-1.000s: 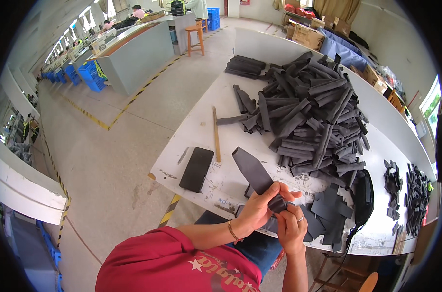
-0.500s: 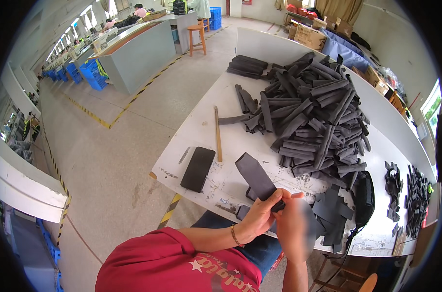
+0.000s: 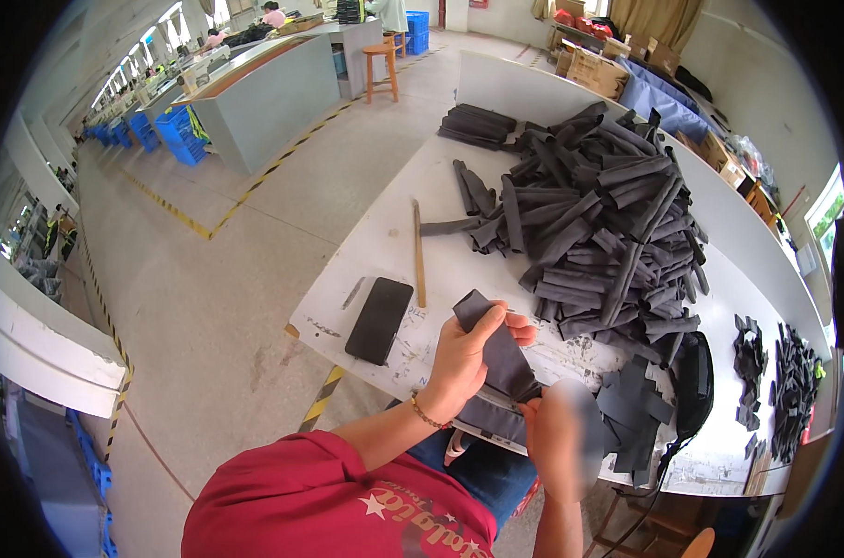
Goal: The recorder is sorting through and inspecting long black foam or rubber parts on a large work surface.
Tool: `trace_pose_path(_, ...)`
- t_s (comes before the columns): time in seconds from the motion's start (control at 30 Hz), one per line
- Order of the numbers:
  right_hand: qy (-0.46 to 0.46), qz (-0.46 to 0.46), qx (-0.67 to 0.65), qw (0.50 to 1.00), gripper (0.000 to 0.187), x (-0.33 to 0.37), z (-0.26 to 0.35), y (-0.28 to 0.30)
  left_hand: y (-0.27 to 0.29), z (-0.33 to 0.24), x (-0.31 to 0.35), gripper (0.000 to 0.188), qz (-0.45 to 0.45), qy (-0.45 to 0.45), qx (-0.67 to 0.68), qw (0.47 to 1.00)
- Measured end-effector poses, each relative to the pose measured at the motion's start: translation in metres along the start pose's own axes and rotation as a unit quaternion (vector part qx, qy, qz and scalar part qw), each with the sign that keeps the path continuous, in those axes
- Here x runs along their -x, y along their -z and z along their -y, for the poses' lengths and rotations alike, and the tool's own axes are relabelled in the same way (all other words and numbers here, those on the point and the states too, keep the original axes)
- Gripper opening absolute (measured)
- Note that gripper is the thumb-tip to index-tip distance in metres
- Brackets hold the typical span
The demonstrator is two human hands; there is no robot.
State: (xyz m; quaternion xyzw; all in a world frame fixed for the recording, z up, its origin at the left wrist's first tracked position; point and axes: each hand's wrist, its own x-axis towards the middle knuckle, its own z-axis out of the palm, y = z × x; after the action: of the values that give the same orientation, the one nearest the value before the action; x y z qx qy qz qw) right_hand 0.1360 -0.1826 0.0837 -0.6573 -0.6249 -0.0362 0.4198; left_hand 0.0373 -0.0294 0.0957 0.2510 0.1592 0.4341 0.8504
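Observation:
A flat dark grey fabric strip (image 3: pixel 508 367) is stretched at a slant above the near edge of the table. Its upper part is gripped by my left hand (image 3: pixel 464 361), with the thumb on top and the fingertips showing past its right side. At the lower end my right hand (image 3: pixel 554 435) pinches the strip; a blurred patch covers part of this hand. Just below, another dark grey piece (image 3: pixel 492 418) lies along the table edge, partly hidden by my hands.
A big heap of dark fabric tubes (image 3: pixel 608 219) covers the far part of the white table (image 3: pixel 371 251). To the left lie a black phone (image 3: pixel 379 321) and a wooden stick (image 3: pixel 419 256). Flat dark pieces (image 3: pixel 634 409) and a black pouch (image 3: pixel 693 386) are on the right.
My left hand has moved up and left along the strip, away from my right hand, and now holds its upper part. My right hand has shifted slightly down, still at the lower end.

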Motion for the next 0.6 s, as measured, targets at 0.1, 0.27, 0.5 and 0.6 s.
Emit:
trace_pose_path(0.1,0.003,0.001,0.007,1.0,0.022,0.0,0.002,-0.002,-0.005,-0.003,-0.001,0.02,-0.053,0.023,-0.004,0.998)
trace_pose_path(0.27,0.011,0.006,0.011,1.0,0.021,0.003,-0.003,-0.005,-0.003,0.001,-0.003,0.023,-0.073,0.042,-0.016,0.996)
trace_pose_path(0.5,-0.002,0.002,0.013,1.0,0.021,0.005,-0.003,-0.006,-0.002,0.012,0.001,0.023,-0.101,0.032,0.002,0.994)
trace_pose_path(0.6,0.001,0.003,0.01,1.0,0.02,0.003,-0.004,-0.005,-0.003,0.014,0.003,0.025,-0.106,0.024,0.006,0.994)
